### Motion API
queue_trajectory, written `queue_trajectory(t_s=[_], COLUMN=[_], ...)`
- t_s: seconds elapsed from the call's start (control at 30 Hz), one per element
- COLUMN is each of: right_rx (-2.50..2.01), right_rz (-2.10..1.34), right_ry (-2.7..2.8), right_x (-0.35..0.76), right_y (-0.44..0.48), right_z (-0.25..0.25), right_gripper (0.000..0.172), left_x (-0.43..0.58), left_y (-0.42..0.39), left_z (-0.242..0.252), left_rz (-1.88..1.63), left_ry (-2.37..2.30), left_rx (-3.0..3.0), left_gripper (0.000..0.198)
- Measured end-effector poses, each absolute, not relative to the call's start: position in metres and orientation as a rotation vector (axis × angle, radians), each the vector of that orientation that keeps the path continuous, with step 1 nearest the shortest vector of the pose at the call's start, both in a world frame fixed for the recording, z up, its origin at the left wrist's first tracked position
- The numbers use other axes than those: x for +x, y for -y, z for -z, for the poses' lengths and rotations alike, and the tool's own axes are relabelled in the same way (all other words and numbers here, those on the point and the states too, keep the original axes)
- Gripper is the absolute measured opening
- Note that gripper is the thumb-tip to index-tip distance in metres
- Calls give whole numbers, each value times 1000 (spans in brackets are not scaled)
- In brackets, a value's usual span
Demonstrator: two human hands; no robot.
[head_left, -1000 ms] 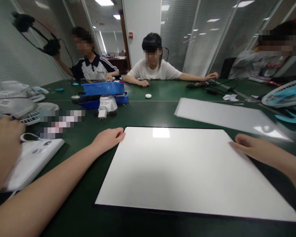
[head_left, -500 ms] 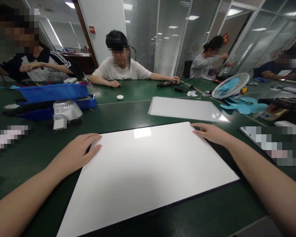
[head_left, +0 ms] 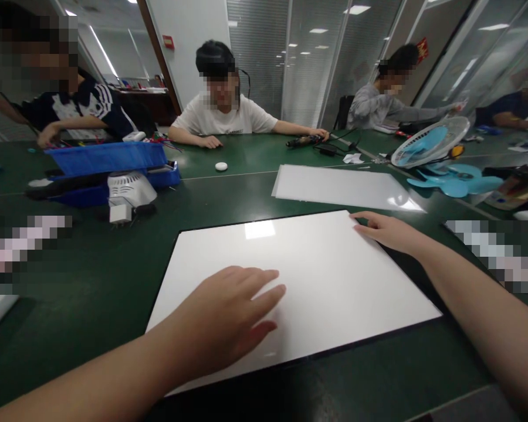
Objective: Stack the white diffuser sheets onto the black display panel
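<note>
A glossy white board (head_left: 317, 264) with a thin black border lies flat on the dark green table in front of me. My left hand (head_left: 233, 310) is over its left and middle part, palm down, fingers apart and holding nothing. Whether its fingertips touch the surface I cannot tell. At the far right corner, my right hand (head_left: 385, 231) pinches the board's edge between thumb and fingers. Light from above reflects near the board's far edge.
Past the board lie translucent sheets (head_left: 334, 186). A blue bin (head_left: 110, 158) and a white vented plastic part (head_left: 132, 190) stand at left; a fan grille (head_left: 431, 140) and light-blue fan blades (head_left: 460, 179) at right. A small white round object (head_left: 221, 166) lies farther back. Several people sit around.
My left hand has left the board's far left corner and moved right and nearer, over the surface. My right hand stays at its corner. The view has shifted slightly.
</note>
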State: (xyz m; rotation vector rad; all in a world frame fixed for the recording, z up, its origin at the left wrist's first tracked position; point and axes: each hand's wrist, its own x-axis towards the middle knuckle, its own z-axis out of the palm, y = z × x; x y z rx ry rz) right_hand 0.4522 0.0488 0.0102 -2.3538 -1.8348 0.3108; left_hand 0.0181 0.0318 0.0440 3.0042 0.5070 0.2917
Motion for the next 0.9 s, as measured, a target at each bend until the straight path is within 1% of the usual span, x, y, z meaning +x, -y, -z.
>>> queue_trajectory(t_s=[0.1,0.17,0.3,0.4,0.53,0.6,0.67,0.73,0.77,0.9], right_rx=[-2328,-2333,-2407,-2430,-2473,-2441,-2270,-2225,-2234,-2292], right_rz=[-325,-323,-276,-238,-294,-175,23,64,52,-44], right_ry=[1842,1846,1831,1884,2069,2133,2180,2157,2132,2026], right_x=[454,453,446,443,460,477,495,511,518,535], right_y=[-49,-49,-47,-48,-72,-94,-116,-133,-138,-145], right_z=[-11,-11,-10,-12,-24,-32,-35,-29,-24,3], right_gripper=[62,62,59,58,60,63,72,80,81,73], left_x=[38,42,39,38,36,36,36,36,36,34], left_y=[-26,-28,-32,-31,-29,-29,-29,-29,-29,-29], left_z=[-42,-32,-14,-13,-17,-16,-15,-15,-16,-22], left_rz=[-235,-176,-83,-100,-103,-112,-130,-152,-161,-191], left_ry=[-295,-199,-178,-182,-179,-168,-165,-171,-176,-147], left_rx=[2927,2855,2762,2763,2770,2768,2775,2791,2801,2892], left_gripper=[53,60,59,60,59,59,59,59,58,53])
